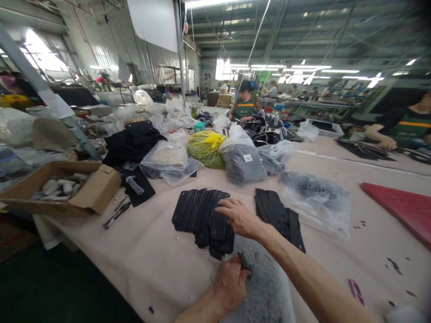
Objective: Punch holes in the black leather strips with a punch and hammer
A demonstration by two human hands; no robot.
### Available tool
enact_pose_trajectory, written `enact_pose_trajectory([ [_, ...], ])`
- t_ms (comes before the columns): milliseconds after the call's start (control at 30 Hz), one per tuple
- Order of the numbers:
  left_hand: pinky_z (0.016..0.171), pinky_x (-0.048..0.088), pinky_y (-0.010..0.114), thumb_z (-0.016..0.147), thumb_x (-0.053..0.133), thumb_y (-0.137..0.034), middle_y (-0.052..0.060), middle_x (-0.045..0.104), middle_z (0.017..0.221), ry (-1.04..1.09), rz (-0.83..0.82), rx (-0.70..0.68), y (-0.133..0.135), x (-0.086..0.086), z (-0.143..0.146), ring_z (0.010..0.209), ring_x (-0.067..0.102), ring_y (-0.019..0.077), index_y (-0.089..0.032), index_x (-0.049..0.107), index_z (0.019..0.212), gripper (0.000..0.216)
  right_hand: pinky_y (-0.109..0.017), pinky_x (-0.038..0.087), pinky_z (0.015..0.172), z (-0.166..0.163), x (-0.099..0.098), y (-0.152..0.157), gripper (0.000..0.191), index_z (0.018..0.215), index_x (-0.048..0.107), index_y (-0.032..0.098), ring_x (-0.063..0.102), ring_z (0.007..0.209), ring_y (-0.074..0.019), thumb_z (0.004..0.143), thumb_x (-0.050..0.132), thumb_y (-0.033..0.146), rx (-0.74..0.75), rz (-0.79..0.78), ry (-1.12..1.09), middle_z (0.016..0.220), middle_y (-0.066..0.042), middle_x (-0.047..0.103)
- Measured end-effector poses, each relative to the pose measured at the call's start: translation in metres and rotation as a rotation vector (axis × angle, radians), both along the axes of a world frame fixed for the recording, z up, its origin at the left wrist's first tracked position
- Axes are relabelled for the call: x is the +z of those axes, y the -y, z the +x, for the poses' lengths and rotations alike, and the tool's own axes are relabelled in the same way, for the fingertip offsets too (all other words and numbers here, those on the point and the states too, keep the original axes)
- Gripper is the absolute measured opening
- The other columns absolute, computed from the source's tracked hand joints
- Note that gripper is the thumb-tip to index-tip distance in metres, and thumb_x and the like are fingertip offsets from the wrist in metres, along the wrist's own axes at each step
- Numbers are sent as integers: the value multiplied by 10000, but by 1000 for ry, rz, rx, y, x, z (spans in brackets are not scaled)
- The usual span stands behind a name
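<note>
My right hand [239, 218] reaches across from the right, fingers stretched out. Its fingertips rest on, or just over, the right end of a fanned row of dark fabric pieces [188, 210]. Nearer to me, my left hand [231, 279] is closed. A small dark object [244, 261] shows at its thumb side; its kind is not clear. A pale edge shows between this hand and the nearest dark pieces. Below both hands lies a speckled grey slab [266, 278]. Right of the row lies a second group of dark pieces [278, 215].
At left stands an open cardboard box [97, 190] of whitish rolls, with a pliers-like tool [116, 216] nearby. Filled plastic bags [243, 159] and a yellow bag [206, 150] line the back. A red board [400, 208] and a purple-handled item [356, 290] lie right. Two co-workers sit beyond.
</note>
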State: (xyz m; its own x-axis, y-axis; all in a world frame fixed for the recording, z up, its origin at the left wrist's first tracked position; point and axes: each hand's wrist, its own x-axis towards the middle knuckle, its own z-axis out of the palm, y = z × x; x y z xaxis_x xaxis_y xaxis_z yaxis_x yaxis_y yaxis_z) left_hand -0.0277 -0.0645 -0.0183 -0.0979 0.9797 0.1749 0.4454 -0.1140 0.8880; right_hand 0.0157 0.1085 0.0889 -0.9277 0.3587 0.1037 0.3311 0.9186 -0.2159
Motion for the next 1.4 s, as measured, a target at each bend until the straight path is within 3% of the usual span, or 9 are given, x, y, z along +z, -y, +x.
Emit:
enact_pose_trajectory([
  [67,722,489,350,760,495,-112,114,700,880,2,-5,-5,1,0,1,844,663,266,-179,617,921,212,-449,328,1004,-25,-4,2,609,1270,568,273,397,1256,-286,686,604,103,119,68,115,1378,-72,495],
  [200,721,492,354,759,498,-114,120,698,865,-6,0,-1,-1,-4,2,835,663,266,-183,608,916,204,-446,340,949,-43,-16,-6,469,1113,651,253,465,1146,-287,664,628,119,168,108,172,1236,-92,576],
  [333,757,499,358,776,488,-126,120,695,895,-18,35,-7,-2,-7,2,870,658,264,-180,613,940,213,-447,291,979,-33,-19,-13,342,1009,663,226,477,1092,-271,685,624,122,138,117,166,1102,-88,609],
  [567,746,505,371,870,424,-178,138,699,901,-98,60,10,-3,-10,1,856,664,273,-149,617,977,223,-394,320,940,-3,-19,-8,270,1080,636,200,509,1023,-237,816,614,251,11,129,170,1134,-91,599],
  [733,764,513,354,857,437,-160,131,706,942,-115,98,25,-3,-9,1,884,672,259,-169,624,1020,248,-394,306,970,-4,-20,-3,389,1168,599,240,498,1083,-236,784,624,181,39,139,130,1174,-64,598],
  [900,752,511,358,816,462,-139,130,701,903,-115,78,37,-3,-7,2,871,668,268,-171,624,967,224,-417,288,1002,-12,-21,-3,218,975,654,195,542,994,-238,761,624,163,13,107,105,1006,-86,637],
  [1067,764,517,359,824,455,-141,134,702,907,-121,77,34,-3,-4,3,880,672,268,-157,628,978,232,-362,347,901,7,-18,-5,129,895,634,172,573,942,-243,768,617,161,-204,6,47,930,-100,645],
  [1200,767,526,368,843,444,-162,143,709,887,-167,98,42,-3,-3,2,871,680,272,-146,644,924,217,-303,367,717,44,-14,-4,104,894,609,178,590,800,-214,825,531,172,-512,-151,-18,811,-72,648],
  [1400,786,532,372,872,455,-218,135,724,893,-119,67,72,-7,-6,-2,877,688,268,-151,658,891,215,-243,395,629,117,-30,46,402,1241,496,160,599,701,-152,842,486,213,-901,-396,-124,774,1,648],
])
